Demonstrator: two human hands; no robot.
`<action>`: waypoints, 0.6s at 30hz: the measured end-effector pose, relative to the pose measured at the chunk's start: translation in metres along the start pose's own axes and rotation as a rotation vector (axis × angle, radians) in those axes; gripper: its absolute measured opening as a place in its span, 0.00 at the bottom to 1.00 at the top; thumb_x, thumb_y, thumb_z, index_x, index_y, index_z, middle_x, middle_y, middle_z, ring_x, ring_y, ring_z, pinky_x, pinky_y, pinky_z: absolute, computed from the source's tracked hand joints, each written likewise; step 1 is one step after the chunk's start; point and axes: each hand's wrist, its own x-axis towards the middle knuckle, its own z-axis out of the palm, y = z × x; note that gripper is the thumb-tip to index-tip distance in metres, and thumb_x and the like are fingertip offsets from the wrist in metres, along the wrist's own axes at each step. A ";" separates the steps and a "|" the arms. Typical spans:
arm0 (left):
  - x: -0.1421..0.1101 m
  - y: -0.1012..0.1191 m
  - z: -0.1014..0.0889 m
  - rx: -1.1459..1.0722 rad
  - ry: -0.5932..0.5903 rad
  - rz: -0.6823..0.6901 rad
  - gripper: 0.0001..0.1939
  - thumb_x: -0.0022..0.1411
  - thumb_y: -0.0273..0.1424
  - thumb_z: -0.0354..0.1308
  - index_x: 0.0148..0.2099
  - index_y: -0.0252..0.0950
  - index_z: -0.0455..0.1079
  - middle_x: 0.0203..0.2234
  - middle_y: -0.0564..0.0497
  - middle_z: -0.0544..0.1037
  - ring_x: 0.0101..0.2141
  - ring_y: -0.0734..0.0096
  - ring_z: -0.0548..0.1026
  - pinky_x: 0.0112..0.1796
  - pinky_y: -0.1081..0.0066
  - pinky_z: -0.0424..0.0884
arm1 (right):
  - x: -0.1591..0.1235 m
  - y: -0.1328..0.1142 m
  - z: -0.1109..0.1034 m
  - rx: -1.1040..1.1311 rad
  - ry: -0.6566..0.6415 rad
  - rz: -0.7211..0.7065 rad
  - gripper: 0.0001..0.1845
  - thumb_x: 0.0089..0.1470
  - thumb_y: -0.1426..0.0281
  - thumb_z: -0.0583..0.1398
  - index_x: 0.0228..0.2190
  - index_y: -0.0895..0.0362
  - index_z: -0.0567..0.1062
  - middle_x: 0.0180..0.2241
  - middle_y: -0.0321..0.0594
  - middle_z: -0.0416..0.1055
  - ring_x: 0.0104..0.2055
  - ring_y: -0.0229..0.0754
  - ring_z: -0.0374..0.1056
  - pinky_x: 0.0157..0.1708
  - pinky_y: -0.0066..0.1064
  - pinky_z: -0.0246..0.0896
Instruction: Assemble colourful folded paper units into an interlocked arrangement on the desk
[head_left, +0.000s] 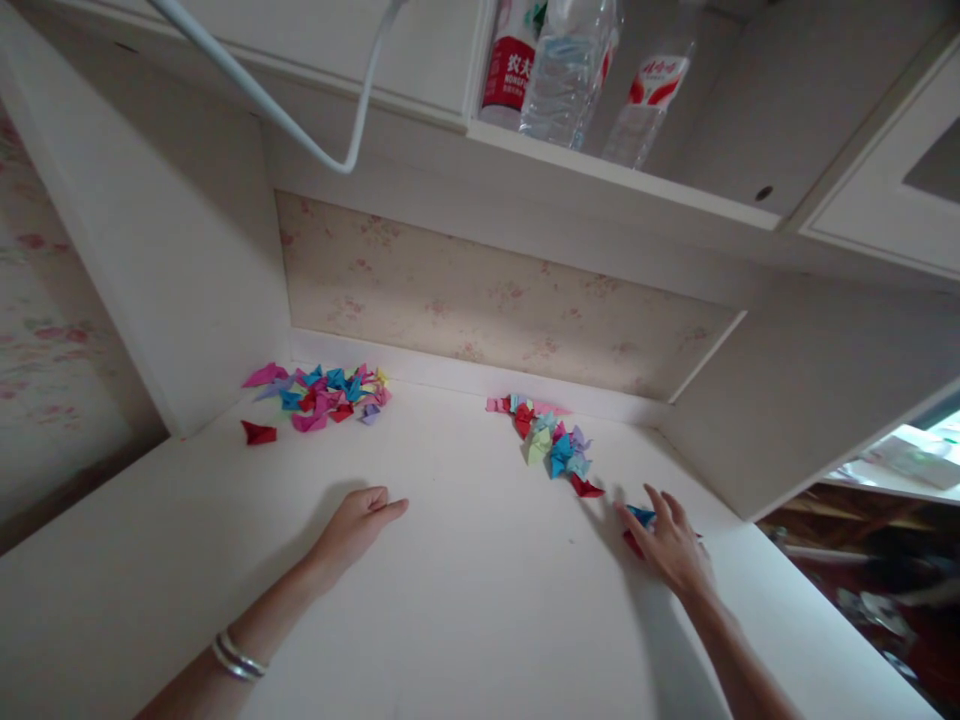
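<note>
My left hand [358,527] is held over the white desktop [480,620], fingers curled in and thumb sticking out, with nothing visible in it. On the right, my right hand [667,540] spreads its fingers over a blue folded paper piece [642,516] and a red folded paper piece [632,543]; the hand partly covers both. Just left of it lies another red folded paper piece [586,487], at the end of a loose row of coloured folded papers [561,453]. A bigger heap of folded papers [330,395] is at the back left, with one red folded piece [259,433] apart from it.
Low over the desk hangs a cabinet shelf [622,180] with several plastic bottles [570,80]. A white bent tube [300,140] dips down at upper left. Side panels [817,400] bound the desk, and its right edge drops toward cluttered floor.
</note>
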 end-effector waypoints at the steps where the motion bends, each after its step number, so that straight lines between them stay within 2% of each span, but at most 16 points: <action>1: 0.000 0.001 0.000 0.004 0.000 0.010 0.26 0.52 0.45 0.57 0.23 0.39 0.42 0.18 0.60 0.45 0.20 0.77 0.48 0.22 0.74 0.46 | 0.000 -0.007 0.002 0.021 -0.016 -0.020 0.41 0.51 0.41 0.47 0.61 0.47 0.56 0.61 0.46 0.54 0.57 0.57 0.60 0.49 0.49 0.60; 4: -0.002 0.004 0.000 0.002 0.003 0.012 0.26 0.51 0.46 0.57 0.22 0.39 0.43 0.18 0.60 0.46 0.20 0.77 0.48 0.23 0.74 0.46 | 0.000 -0.033 0.007 0.049 -0.060 -0.098 0.41 0.51 0.41 0.47 0.60 0.49 0.59 0.59 0.45 0.57 0.54 0.55 0.63 0.47 0.45 0.62; 9: -0.003 0.007 -0.002 -0.011 -0.006 -0.005 0.26 0.51 0.46 0.57 0.22 0.39 0.43 0.18 0.60 0.45 0.20 0.77 0.48 0.22 0.74 0.46 | -0.006 -0.086 0.015 0.029 -0.060 -0.277 0.33 0.56 0.46 0.48 0.57 0.51 0.63 0.56 0.46 0.62 0.52 0.54 0.64 0.46 0.43 0.60; 13: -0.002 0.004 -0.005 -0.021 -0.026 -0.010 0.25 0.51 0.45 0.57 0.22 0.39 0.43 0.18 0.60 0.45 0.20 0.77 0.48 0.21 0.75 0.45 | -0.015 -0.122 0.014 0.036 0.020 -0.386 0.28 0.58 0.52 0.50 0.54 0.52 0.65 0.52 0.46 0.67 0.52 0.52 0.63 0.52 0.45 0.52; 16: -0.003 0.003 -0.007 -0.029 -0.036 -0.025 0.25 0.52 0.45 0.57 0.22 0.39 0.43 0.17 0.60 0.45 0.19 0.77 0.48 0.21 0.75 0.45 | -0.018 -0.125 0.010 0.093 0.153 -0.376 0.30 0.58 0.52 0.50 0.56 0.54 0.62 0.53 0.46 0.66 0.56 0.51 0.59 0.59 0.51 0.38; 18: -0.004 0.004 -0.008 -0.023 -0.041 -0.025 0.26 0.53 0.45 0.57 0.22 0.39 0.43 0.17 0.60 0.46 0.19 0.77 0.48 0.21 0.75 0.45 | -0.013 -0.110 0.006 0.159 0.220 -0.306 0.31 0.58 0.50 0.49 0.56 0.54 0.63 0.54 0.46 0.65 0.56 0.51 0.58 0.59 0.51 0.37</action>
